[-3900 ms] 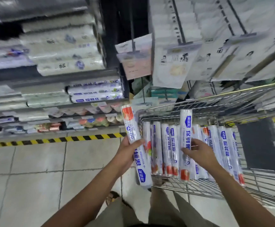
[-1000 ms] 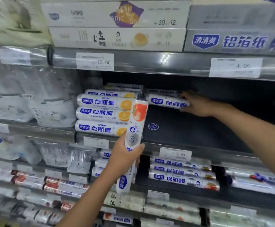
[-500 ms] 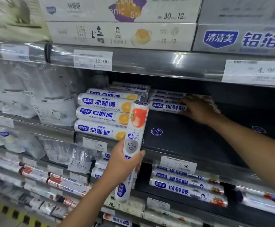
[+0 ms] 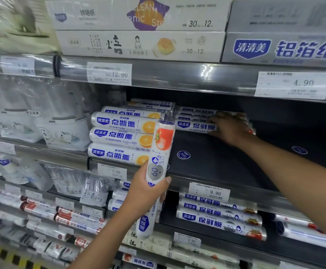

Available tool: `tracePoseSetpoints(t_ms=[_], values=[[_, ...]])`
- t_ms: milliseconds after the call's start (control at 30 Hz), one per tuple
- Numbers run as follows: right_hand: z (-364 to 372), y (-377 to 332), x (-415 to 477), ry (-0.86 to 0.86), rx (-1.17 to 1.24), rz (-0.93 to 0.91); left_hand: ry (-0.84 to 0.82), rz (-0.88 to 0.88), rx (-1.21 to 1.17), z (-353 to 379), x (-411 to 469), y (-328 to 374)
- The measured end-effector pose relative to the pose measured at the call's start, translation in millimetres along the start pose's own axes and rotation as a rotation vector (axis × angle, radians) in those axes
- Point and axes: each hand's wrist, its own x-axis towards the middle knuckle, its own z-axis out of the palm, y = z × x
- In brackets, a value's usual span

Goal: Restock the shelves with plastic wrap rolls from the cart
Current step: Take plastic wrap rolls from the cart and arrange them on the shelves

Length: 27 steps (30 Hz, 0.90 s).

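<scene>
A shop shelf, mostly bare. The right hand has pushed its roll back against a small pile deep on the shelf, beside the orange-printed stack. It lies over the roll's end (gripping or only pressing, I cannot tell). The left hand stays wrapped round a second roll, upright before the shelf edge. One roll looks stocked; the second likely follows.

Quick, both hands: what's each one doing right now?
Left hand: gripping an upright roll.
Right hand: on a shelf roll; grip cannot be told.
</scene>
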Motion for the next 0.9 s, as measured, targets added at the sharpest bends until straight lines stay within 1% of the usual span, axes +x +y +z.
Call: tracePoseSetpoints(t_ms=[67, 200, 267, 367, 433, 533, 567, 633, 700, 800, 900], values=[[1, -1, 1, 0.007, -0.008, 0.015, -0.005, 0.000, 0.002, 0, 1, -2], [7, -1, 6, -0.015, 0.136, 0.049, -0.001, 0.007, 0.008, 0, 1, -2], [8, 0, 8, -0.031, 0.158, 0.063, 0.003, 0.001, 0.005, 0, 1, -1], [-1, -7, 3, 0.039, 0.210, 0.068, -0.005, -0.003, -0.004, -2, 0, 1], [-15, -24, -9, 0.139, 0.325, 0.028, -0.021, -0.003, -0.005, -3, -2, 3], [-50, -74, -50, 0.257, 0.650, -0.093, -0.052, 0.008, -0.025, -6, -8, 8], [-61, -94, -67, 0.256, 0.764, -0.124, -0.074, 0.013, -0.038, -7, -10, 10], [-78, -129, -99, 0.188, 1.016, -0.148, -0.147, 0.026, -0.069, -8, -15, 15], [-85, -153, -119, 0.086, 1.193, -0.098, -0.220, 0.048, -0.071, -8, -20, 21], [-91, -163, -131, 0.065, 1.268, -0.003, -0.319, 0.074, -0.062, -10, -26, 27], [-102, -151, -140, 0.106, 1.380, 0.091, -0.519, 0.040, 0.039, -24, -28, 22]])
